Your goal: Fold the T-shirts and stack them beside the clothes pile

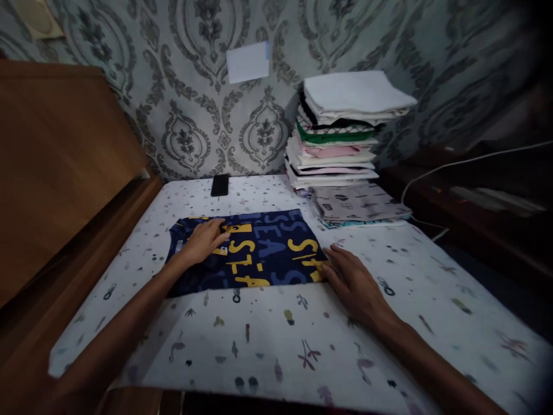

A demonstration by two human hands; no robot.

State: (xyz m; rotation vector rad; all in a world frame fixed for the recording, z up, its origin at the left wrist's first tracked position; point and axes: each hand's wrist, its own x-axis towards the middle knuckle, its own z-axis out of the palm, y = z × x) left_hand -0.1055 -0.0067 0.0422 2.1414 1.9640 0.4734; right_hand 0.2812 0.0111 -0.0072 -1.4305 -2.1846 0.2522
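Note:
A folded navy shirt (263, 253) with yellow and blue letters lies flat on the white patterned cloth in the head view. My left hand (205, 239) rests on its left part, fingers stretched out and palm down. At the shirt's right edge is my right hand (352, 279), its fingers extended and their tips touching the fabric beside the yellow letters. A small pale label shows near the shirt's left end. Neither hand has its fingers wrapped round anything.
Behind to the right stands a tall stack of folded clothes (337, 144), with a grey printed folded garment (363, 202) by its base. A black phone (220, 185) lies near the wall. A wooden panel (64, 167) borders the left; a white cable (466, 158) runs at right.

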